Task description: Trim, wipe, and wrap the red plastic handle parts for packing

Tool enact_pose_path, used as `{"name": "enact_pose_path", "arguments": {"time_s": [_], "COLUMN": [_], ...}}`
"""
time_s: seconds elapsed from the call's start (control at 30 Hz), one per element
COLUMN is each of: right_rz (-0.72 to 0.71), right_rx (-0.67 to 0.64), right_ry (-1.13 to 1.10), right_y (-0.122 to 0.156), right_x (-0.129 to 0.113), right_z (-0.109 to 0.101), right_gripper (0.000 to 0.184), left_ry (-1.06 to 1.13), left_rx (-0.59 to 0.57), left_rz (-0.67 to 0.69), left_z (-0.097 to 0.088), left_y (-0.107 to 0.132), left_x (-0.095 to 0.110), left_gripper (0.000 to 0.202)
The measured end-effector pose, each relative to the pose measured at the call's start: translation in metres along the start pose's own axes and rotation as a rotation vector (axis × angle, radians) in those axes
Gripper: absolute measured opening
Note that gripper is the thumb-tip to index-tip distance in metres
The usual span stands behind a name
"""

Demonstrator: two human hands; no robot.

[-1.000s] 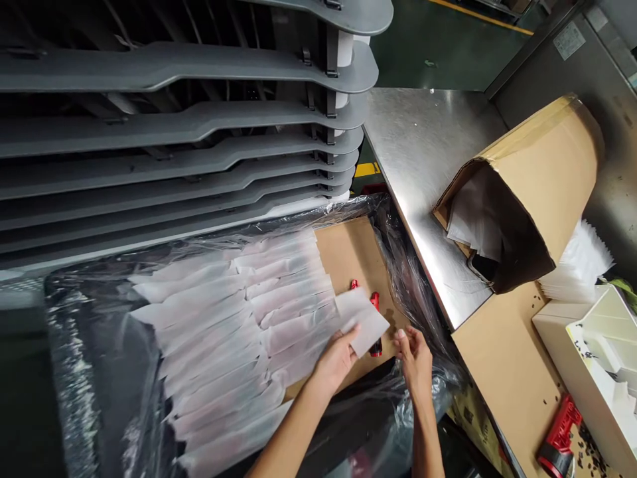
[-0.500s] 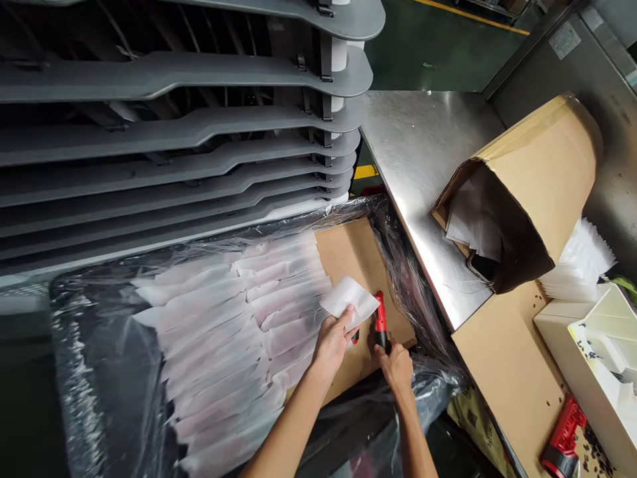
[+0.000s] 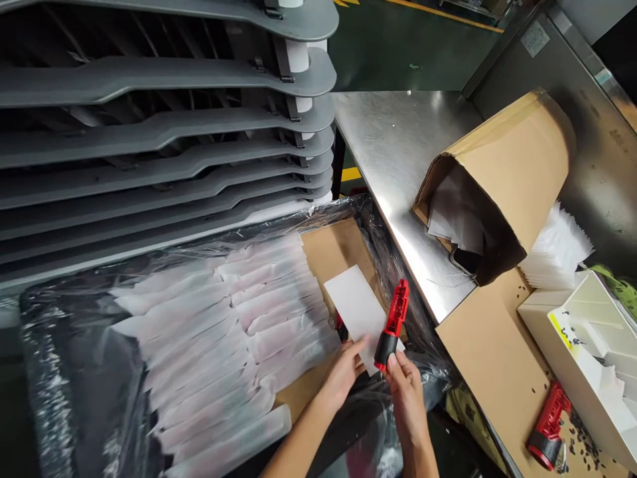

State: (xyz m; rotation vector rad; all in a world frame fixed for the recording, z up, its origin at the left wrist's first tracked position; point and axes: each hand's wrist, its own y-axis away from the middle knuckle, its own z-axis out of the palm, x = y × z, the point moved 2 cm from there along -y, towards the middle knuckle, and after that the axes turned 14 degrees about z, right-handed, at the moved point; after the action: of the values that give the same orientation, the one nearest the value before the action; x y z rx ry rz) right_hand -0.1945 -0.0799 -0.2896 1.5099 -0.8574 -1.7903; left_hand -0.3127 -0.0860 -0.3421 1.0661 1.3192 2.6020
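Note:
My left hand point(image 3: 342, 375) is closed on the lower edge of a thin white packing sheet point(image 3: 354, 300); its fingertips are slightly blurred. In my right hand point(image 3: 408, 398) is a red and black plastic tool housing point(image 3: 397, 311), gripped by its black end and tilted upright over the sheet's right side. Under both hands lies a plastic-lined bin with a cardboard sheet point(image 3: 334, 242) inside. Rows of white-wrapped pieces point(image 3: 199, 352) cover its left part. Another red piece is partly hidden behind the sheet.
Grey stacked trays point(image 3: 164, 133) rise behind the bin. On the metal table point(image 3: 393, 146) at right, a cardboard box point(image 3: 517, 159) lies on its side with white sheets inside. Nearby are a white stack point(image 3: 560, 249), a cream bin point(image 3: 552, 312), another red housing point(image 3: 549, 425) and small black bits.
The red housing has been lifted from the cardboard and turned upright in my right hand. The white sheet now hangs fully spread beside it, and my left hand has moved lower. The view has shifted right.

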Motion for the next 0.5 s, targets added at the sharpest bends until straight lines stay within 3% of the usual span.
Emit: {"name": "enact_pose_path", "arguments": {"time_s": [0.07,0.13,0.23,0.3,0.33,0.37,0.4,0.5], "right_rz": [0.002,-0.008,0.017,0.041,0.049,0.052,0.061,0.089], "right_rx": [0.024,0.101,0.156,0.142,0.122,0.097,0.053,-0.123], "right_ry": [-0.034,-0.075,-0.065,-0.034,-0.016,-0.004,0.005,0.018], "right_y": [0.001,0.005,0.015,0.021,0.024,0.026,0.028,0.030], "right_x": [-0.002,-0.004,-0.005,-0.005,-0.005,-0.005,-0.005,-0.010], "right_z": [-0.004,-0.011,-0.015,-0.015,-0.015,-0.014,-0.014,-0.011], "right_gripper": [0.040,0.040,0.042,0.044,0.045,0.045,0.045,0.040], "left_ry": [-0.082,-0.162,-0.572,-0.955,-1.076,-1.101,-1.028,-0.585], "left_rx": [0.060,0.184,0.292,0.192,0.115,0.041,-0.023,-0.166], "left_rz": [0.064,0.210,0.743,1.137,1.249,1.271,1.204,0.751], "left_z": [-0.014,-0.032,-0.051,-0.051,-0.048,-0.046,-0.044,-0.040], "left_y": [0.002,0.006,0.014,0.018,0.016,0.012,0.006,-0.014], "left_x": [-0.003,-0.006,-0.010,-0.012,-0.012,-0.011,-0.009,-0.002], "left_gripper": [0.032,0.047,0.070,0.067,0.061,0.055,0.051,0.036]}}
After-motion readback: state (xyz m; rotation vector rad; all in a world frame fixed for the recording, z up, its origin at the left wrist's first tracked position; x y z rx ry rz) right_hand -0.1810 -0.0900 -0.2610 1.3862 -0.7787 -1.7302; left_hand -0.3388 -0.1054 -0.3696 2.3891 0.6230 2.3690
